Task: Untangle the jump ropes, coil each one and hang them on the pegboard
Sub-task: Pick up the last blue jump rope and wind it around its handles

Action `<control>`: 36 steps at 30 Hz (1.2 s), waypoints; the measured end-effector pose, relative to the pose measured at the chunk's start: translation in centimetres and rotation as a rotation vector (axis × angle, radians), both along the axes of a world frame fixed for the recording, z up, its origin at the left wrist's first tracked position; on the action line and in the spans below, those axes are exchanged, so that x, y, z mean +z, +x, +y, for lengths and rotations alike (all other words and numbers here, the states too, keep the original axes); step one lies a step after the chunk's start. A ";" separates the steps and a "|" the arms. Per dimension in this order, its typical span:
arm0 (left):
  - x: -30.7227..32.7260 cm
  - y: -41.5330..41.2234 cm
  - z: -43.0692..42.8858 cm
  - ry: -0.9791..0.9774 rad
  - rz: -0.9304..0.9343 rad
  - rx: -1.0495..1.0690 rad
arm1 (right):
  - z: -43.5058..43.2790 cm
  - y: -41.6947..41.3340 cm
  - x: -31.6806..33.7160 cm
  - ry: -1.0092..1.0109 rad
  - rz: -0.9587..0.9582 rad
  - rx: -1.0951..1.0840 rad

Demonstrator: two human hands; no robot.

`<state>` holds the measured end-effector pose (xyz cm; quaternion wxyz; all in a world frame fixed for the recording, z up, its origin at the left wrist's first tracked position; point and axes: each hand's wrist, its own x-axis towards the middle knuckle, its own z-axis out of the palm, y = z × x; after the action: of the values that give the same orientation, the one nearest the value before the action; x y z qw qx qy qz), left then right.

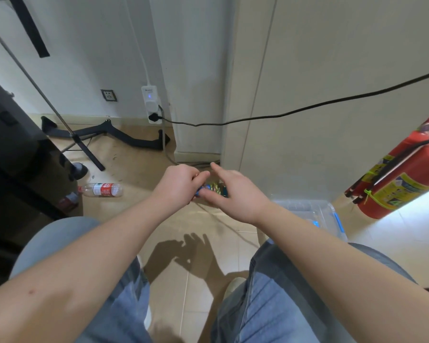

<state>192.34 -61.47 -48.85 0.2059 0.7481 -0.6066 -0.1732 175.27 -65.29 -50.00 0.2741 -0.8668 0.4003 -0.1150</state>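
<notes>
Both my hands meet over the floor at mid-frame, holding a small bundle of jump rope (214, 188) with blue and yellow-green parts. My left hand (177, 184) grips its left end with curled fingers. My right hand (233, 194) lies over the right side, thumb pressed under the bundle and index finger stretched forward. Most of the rope is hidden between the hands. A thin strand (229, 230) trails from the bundle down across the tiles toward my right knee. No pegboard is in view.
A clear plastic bin (315, 214) with blue latches stands by my right knee. Red fire extinguishers (404, 179) lean at the right. A plastic bottle (102, 189) lies on the floor at left, near a tripod leg (84, 147). A black cable (307, 110) spans the wall from a power strip (152, 105).
</notes>
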 end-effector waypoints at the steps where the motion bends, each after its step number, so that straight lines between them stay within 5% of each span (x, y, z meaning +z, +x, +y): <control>1: -0.2 -0.1 0.0 -0.008 0.001 -0.007 | 0.1 0.3 -0.2 0.012 -0.065 -0.009; 4: -0.7 -0.2 0.1 -0.019 0.168 0.071 | 0.3 1.1 -1.3 0.140 -0.282 -0.112; 8: -1.6 -0.4 -0.3 0.050 0.998 0.319 | -0.3 1.4 -2.8 0.294 -0.555 -0.370; 10: -2.4 -0.8 -0.5 0.090 1.102 0.277 | -0.8 1.3 -3.3 0.367 -0.590 -0.449; 18: -4.2 -1.5 -0.7 -0.025 1.144 0.466 | -0.5 1.8 -3.8 0.308 -0.554 -0.473; 28: -4.5 -1.4 -0.5 0.020 0.967 0.272 | -1.0 1.6 -3.9 0.265 -0.572 -0.546; 36: -3.9 -1.3 -0.5 -0.127 0.836 0.329 | -0.7 2.0 -3.9 0.317 -0.605 -0.554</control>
<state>191.08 -61.95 -52.78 0.5035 0.6862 -0.3539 -0.3878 177.25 -65.95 -53.89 0.4675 -0.6014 0.5319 -0.3700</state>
